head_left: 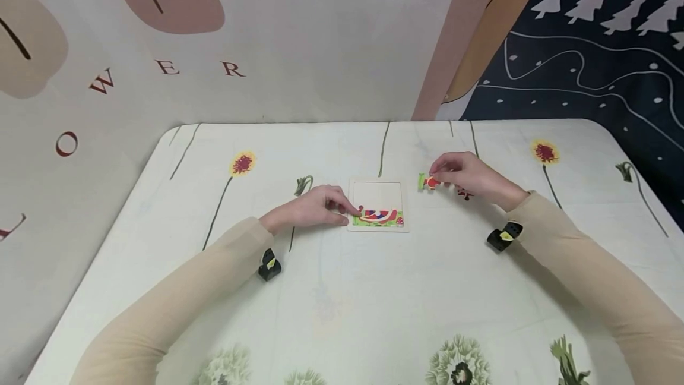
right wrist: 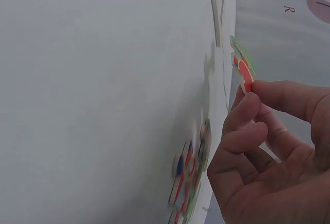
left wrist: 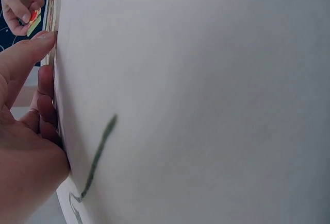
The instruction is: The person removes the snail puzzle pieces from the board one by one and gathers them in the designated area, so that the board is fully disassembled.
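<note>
A square jigsaw puzzle board (head_left: 378, 230) with a pale frame lies mid-table. Colourful pieces (head_left: 382, 217) fill its lower part, and the upper part shows bare backing. My left hand (head_left: 320, 205) rests at the board's left side, a finger reaching over the frame onto the pieces. In the left wrist view, the thumb (left wrist: 36, 49) touches the board's edge. To the right of the board, my right hand (head_left: 470, 174) pinches a red and green puzzle piece (right wrist: 243, 69) between thumb and fingertips, raised above the table.
More loose puzzle pieces (head_left: 465, 193) lie on the table under my right hand, partly hidden by it; they look blurred in the right wrist view. A white cloth with printed flowers (head_left: 331, 296) covers the table. A patterned curtain (head_left: 320, 76) hangs behind the far edge.
</note>
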`<state>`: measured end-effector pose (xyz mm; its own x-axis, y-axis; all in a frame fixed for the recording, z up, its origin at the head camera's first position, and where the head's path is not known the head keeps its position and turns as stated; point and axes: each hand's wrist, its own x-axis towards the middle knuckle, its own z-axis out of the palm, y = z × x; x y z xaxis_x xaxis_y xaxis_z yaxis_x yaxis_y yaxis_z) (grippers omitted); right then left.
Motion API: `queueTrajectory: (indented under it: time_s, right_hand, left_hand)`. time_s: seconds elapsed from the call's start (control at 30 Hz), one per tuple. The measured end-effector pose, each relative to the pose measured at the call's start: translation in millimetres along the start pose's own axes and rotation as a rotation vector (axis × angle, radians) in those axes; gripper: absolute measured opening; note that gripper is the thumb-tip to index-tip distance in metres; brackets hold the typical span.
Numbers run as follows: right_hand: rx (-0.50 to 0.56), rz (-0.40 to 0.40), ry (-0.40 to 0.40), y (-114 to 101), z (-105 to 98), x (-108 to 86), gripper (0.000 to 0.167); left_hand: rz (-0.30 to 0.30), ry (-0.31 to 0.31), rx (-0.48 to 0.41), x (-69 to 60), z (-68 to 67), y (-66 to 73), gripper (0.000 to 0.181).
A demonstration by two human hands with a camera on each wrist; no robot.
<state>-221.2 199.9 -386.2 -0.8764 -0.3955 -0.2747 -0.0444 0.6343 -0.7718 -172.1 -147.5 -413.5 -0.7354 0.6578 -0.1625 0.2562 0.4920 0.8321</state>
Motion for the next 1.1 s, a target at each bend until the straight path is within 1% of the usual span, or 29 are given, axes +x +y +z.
queueTrajectory:
  time_s: [0.4, 0.6, 0.8, 0.93, 1.1]
  right_hand:
    - [-0.018, 0.025, 0.036, 14, -11, -6.7, 0.027]
    - [-0.049, 0.028, 0.047, 21, -14, -9.3, 0.025]
    - [-0.064, 0.009, 0.067, 23, -15, -12.8, 0.019]
    - [-0.063, 0.012, 0.061, 23, -15, -13.1, 0.02]
    - [-0.095, 0.016, 0.049, 22, -15, -11.1, 0.021]
  left_hand:
    - [-0.003, -0.008, -0.001, 1.3, -0.3, -1.1, 0.025]
    - [0.007, -0.008, 0.01, 1.8, 0.1, -0.1, 0.025]
    - [0.0, -0.01, 0.005, 1.4, 0.2, 0.5, 0.025]
    - [-0.006, -0.007, 0.004, 0.3, 0.0, 0.9, 0.025]
    - [-0.013, -0.004, 0.0, -0.1, 0.1, 0.7, 0.025]
